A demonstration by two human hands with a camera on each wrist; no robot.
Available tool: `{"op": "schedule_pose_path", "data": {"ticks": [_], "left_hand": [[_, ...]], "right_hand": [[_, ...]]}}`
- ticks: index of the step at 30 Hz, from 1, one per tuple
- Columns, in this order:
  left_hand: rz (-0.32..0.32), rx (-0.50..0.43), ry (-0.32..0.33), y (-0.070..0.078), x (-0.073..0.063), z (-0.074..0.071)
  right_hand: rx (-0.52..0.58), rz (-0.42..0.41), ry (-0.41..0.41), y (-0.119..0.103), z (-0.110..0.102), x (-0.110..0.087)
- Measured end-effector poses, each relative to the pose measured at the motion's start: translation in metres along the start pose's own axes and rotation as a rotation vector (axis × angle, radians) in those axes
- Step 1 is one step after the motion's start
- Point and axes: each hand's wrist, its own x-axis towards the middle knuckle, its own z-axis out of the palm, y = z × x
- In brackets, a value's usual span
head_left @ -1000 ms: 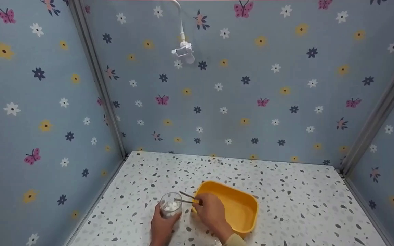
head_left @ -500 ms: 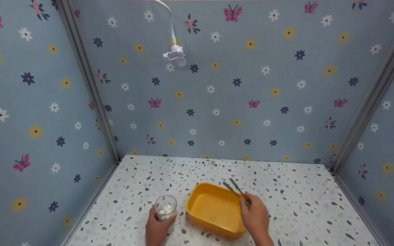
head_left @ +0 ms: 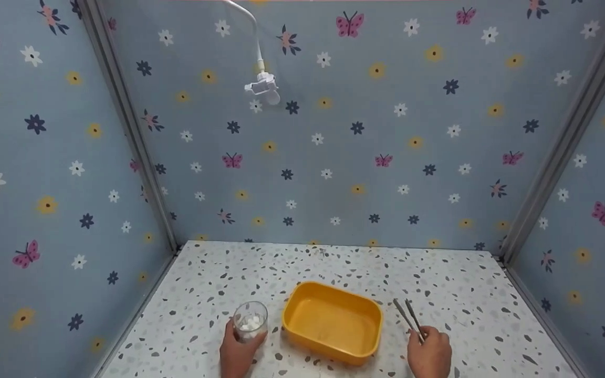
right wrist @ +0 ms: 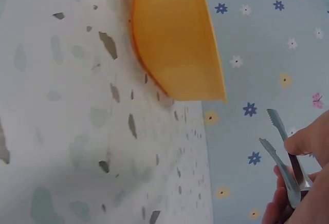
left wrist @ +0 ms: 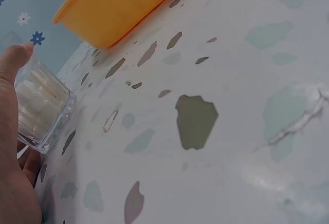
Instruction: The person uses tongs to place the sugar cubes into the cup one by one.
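Observation:
My left hand (head_left: 238,353) grips a clear drinking glass (head_left: 250,318) standing on the table, left of a yellow basin. Inside the glass lie several small white pieces (left wrist: 37,100), piled in its lower part. To the right of the basin, my right hand (head_left: 429,353) holds a pair of metal tongs (head_left: 410,318). Their serrated tips point away from me and stand apart, with nothing between them in the right wrist view, where the thumb and fingers pinch the tongs (right wrist: 289,167) along the arms.
Between the hands sits the yellow rectangular basin (head_left: 332,323), its inside bare. The speckled table (head_left: 465,283) ends at flower-patterned walls (head_left: 334,126) on three sides. A white bendy arm with a clamp (head_left: 263,86) hangs high at the back wall.
My right hand has swung the tongs from over the glass, across the basin, to its right side. The left hand keeps holding the glass. The head view has shifted slightly.

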Motion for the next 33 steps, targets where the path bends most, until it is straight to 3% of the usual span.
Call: {"op": "schedule_pose_path", "data": {"ticks": [4, 13, 20, 28, 33], "left_hand": [[-0.002, -0.005, 0.001, 0.000, 0.001, 0.001], [-0.005, -0.003, -0.004, 0.006, -0.002, -0.001], [0.014, 0.005, 0.014, 0.001, -0.001, 0.000], [0.037, 0.008, 0.023, 0.002, -0.001, 0.001], [0.021, 0.013, 0.022, 0.002, -0.001, 0.001]], "right_hand": [[-0.020, 0.017, 0.017, 0.019, 0.005, 0.002], [-0.142, 0.122, -0.046, 0.038, 0.018, 0.011], [-0.159, 0.191, -0.087, 0.043, 0.027, 0.019], [-0.190, 0.193, -0.119, 0.049, 0.030, 0.018], [-0.167, 0.258, -0.188, 0.054, 0.034, 0.016]]}}
